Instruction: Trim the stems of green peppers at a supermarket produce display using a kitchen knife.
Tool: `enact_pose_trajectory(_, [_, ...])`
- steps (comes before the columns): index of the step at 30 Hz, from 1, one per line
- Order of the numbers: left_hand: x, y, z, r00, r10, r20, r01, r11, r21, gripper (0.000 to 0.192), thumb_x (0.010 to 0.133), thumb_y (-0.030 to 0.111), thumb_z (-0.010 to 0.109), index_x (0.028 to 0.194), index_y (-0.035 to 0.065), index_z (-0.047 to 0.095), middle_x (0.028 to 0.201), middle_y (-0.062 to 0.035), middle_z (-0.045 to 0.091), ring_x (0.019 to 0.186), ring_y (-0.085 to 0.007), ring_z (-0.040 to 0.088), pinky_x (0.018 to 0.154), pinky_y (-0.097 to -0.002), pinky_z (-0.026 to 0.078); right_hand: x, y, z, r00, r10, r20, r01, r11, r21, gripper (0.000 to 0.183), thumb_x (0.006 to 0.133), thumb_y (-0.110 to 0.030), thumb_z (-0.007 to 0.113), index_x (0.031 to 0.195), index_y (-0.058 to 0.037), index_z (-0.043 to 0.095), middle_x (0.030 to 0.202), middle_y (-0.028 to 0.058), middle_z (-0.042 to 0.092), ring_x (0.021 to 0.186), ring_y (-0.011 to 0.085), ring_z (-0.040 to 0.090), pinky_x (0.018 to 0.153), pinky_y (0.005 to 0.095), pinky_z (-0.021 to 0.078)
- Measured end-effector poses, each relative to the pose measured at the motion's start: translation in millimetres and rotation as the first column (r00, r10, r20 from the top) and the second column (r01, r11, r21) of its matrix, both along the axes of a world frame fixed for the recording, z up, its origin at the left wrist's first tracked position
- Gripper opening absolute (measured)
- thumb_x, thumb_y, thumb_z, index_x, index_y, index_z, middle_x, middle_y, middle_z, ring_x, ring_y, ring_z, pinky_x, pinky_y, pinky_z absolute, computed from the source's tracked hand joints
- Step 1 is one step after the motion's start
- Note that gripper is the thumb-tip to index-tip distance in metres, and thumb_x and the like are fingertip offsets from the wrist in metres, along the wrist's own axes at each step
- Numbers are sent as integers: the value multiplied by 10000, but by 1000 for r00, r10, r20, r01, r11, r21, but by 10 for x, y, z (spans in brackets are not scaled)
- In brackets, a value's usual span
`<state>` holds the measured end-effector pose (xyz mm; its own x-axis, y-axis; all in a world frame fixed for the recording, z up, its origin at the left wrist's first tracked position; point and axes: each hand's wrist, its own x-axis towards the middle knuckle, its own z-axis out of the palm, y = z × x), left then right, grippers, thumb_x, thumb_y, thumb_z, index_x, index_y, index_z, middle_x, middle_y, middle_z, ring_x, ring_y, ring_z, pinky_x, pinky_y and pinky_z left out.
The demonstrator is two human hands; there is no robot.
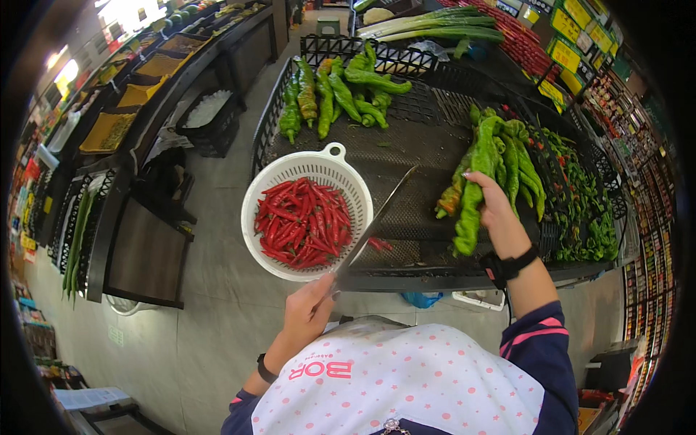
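Observation:
My left hand point(309, 311) grips the near end of a long, narrow metal object point(387, 202), which slants up and away over the black mesh display tray point(402, 187); its exact kind is unclear. Beside it, a white plastic colander point(251, 239) holds many small red chili peppers point(304, 223). My right hand point(497, 209) has its fingers closed on a long, wrinkled green pepper point(468, 217), at the edge of a pile of similar green peppers point(511, 157). More green peppers point(340, 89) lie at the tray's far left.
Small red chili pieces point(379, 244) lie near the tray's front edge. Leeks point(435, 24) are beyond it. Small green and red chilies point(582, 201) fill the right side. A black basket point(209, 122) stands on the floor at left, near sloping produce shelves point(185, 65).

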<state>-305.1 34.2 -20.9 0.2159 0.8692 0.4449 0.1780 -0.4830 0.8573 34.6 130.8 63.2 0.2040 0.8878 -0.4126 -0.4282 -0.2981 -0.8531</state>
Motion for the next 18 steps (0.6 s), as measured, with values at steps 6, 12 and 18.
enact_pose_trajectory(6, [-249,16,37,990,89,109,-86,996,-33,356,694,-64,567,1040,-42,489,625,-53,444,489,-80,369,471,-183,332,-271,48,514,983,89,159,-101,993,68,198,687,-141,582,855,-40,557,779,40,568,714,153,543,660,282,445])
enact_pose_trajectory(12, [-473,-103,34,981,178,72,-179,984,11,474,707,-53,503,1170,-21,406,678,-24,498,520,-48,396,481,-179,350,-211,1157,822,891,348,292,-352,935,-39,193,732,-202,557,726,-21,491,603,103,513,485,217,503,491,364,467])
enact_pose_trajectory(18, [-650,-281,-91,960,277,42,-274,959,-70,509,712,-35,500,1205,6,383,633,3,455,506,-46,379,461,-185,330,-101,2314,280,314,374,873,-187,925,-329,593,727,-376,579,1137,19,414,1155,155,440,1019,280,452,822,393,369])
